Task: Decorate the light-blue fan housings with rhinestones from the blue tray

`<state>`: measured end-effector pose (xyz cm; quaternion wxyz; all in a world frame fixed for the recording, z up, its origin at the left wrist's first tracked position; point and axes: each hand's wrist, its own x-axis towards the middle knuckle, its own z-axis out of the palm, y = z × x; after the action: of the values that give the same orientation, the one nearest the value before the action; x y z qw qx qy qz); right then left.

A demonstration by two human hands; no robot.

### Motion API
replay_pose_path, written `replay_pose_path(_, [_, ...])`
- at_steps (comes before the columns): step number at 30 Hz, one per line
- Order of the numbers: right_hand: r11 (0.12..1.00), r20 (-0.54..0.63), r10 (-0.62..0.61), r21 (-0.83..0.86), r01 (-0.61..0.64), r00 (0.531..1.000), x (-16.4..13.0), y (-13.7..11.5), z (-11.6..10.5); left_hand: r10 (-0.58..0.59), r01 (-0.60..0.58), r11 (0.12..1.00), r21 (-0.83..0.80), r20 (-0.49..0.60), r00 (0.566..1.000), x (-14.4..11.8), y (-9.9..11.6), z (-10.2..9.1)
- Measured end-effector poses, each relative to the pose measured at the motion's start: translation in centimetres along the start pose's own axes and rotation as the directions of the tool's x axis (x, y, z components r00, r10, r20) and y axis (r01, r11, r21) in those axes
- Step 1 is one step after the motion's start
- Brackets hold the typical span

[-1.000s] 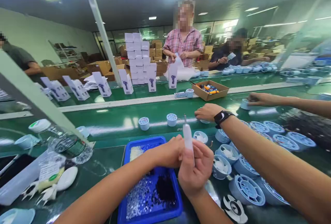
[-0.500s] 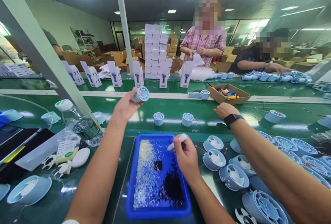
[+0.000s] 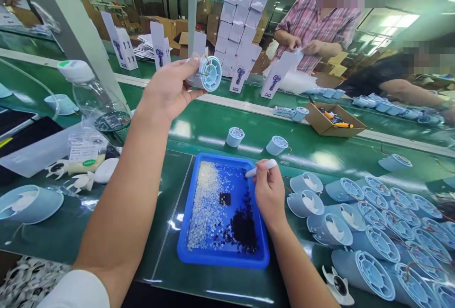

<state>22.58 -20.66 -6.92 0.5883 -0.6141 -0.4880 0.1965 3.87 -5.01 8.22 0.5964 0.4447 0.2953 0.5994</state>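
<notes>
Our left hand [image 3: 167, 87] grips a blue housing [image 3: 211, 75], our right hand [image 3: 270, 194] a white tool [image 3: 252, 172]; other housings [image 3: 378, 244] crowd the bench [image 3: 213, 283] toward its right edge (done or waiting, we can't tell).

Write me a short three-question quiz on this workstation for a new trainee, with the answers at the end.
1. Multiple choice: what does the left hand hold?
a) a bottle
b) a light-blue housing
c) a white carton

2. True or false: in the blue tray, the heap of black pieces lies to the right of the pale pieces, as the camera sees it.

3. Fill in the colour: the right hand holds a ____ stick-like tool.

Key: 1. b; 2. true; 3. white.
</notes>
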Motion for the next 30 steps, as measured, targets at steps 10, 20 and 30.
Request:
replay_pose_path(10, [0.996,0.141,-0.002,-0.084,0.014,0.99,0.1,-0.4,-0.2,-0.017,-0.005,0.982,0.186,0.115,0.993,-0.4,-0.9,0.3])
replay_pose_path(20, [0.988,0.012,-0.073,-0.135,0.074,0.997,-0.3,-0.1,-0.6,-0.056,0.041,0.963,0.268,0.047,0.997,-0.5,-1.9,1.0])
replay_pose_path(30, [0.98,0.017,-0.045,-0.193,0.047,0.999,-0.3,-0.1,-0.4,-0.054,0.022,0.952,0.304,0.097,0.994,-0.6,-2.2,1.0])
